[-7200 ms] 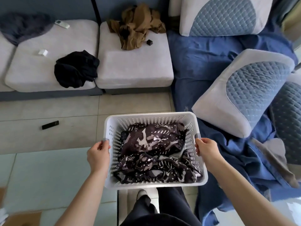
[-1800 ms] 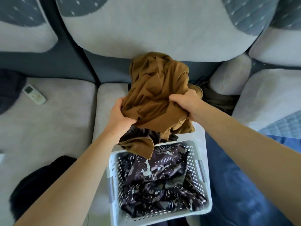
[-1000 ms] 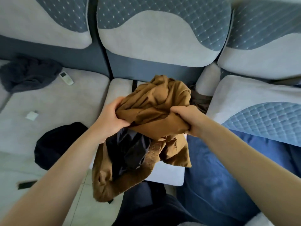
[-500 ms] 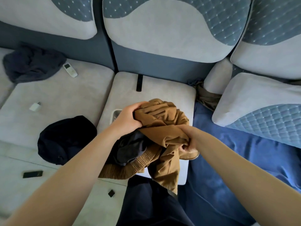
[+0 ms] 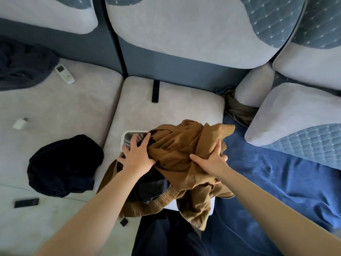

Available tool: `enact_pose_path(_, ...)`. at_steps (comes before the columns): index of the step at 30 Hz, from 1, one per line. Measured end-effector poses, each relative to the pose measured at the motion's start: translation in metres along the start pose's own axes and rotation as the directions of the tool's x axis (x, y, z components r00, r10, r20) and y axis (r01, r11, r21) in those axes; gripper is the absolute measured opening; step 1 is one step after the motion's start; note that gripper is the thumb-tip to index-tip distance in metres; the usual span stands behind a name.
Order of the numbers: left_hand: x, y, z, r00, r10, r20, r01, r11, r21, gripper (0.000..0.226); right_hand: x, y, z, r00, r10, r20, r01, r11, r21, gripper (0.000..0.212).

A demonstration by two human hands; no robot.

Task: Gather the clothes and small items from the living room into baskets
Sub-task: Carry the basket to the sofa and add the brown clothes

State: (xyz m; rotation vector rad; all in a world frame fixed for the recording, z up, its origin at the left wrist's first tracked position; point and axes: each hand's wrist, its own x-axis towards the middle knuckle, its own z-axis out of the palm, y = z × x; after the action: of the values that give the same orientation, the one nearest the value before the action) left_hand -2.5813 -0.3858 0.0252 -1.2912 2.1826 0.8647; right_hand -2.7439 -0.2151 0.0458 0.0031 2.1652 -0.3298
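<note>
While both hands press down on it, the brown jacket (image 5: 182,154) lies bunched over the white basket (image 5: 129,140), hiding all but one perforated plastic corner. The left hand (image 5: 137,157) lies with fingers spread flat on the soft, creased cloth; the right hand (image 5: 212,163) has its grip curled into a fold. Ribbed knit hem hangs over the basket's near edge, dark lining showing. The basket sits on a grey suede-like sofa seat (image 5: 171,111), near a slim black remote (image 5: 155,91). A crumpled black garment (image 5: 64,163), a white remote (image 5: 64,73) and a small white charger (image 5: 19,123) lie on the next seat.
</note>
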Motion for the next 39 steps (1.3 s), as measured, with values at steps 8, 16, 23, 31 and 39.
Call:
enact_pose_path(8, 0.023, -0.024, 0.021, 0.996, 0.077, 0.054, -0.055, 0.942, -0.332, 0.081, 0.024, -0.015, 0.037, 0.974, -0.144, 0.173, 0.16, 0.984, -0.081, 0.127)
enact_pose_path(16, 0.081, -0.026, 0.045, 0.977, 0.176, 0.119, -0.156, 0.974, -0.165, 0.045, 0.073, -0.013, 0.077, 0.969, -0.144, 0.199, 0.158, 0.986, -0.056, 0.118)
enact_pose_path(23, 0.134, -0.041, 0.088, 0.978, 0.103, 0.18, -0.089, 0.993, -0.083, 0.043, 0.121, -0.009, 0.112, 0.971, -0.094, 0.22, 0.117, 0.989, -0.094, 0.107)
enact_pose_path(31, 0.137, -0.043, 0.079, 0.977, 0.055, 0.206, -0.05, 0.998, -0.028, 0.049, 0.125, -0.024, 0.112, 0.964, 0.013, 0.265, 0.03, 0.987, -0.159, 0.107)
enact_pose_path(39, 0.053, -0.059, 0.029, 0.984, 0.118, -0.132, -0.133, 0.984, -0.116, 0.046, 0.056, -0.007, 0.059, 0.965, -0.262, 0.006, 0.261, 0.964, 0.056, 0.021)
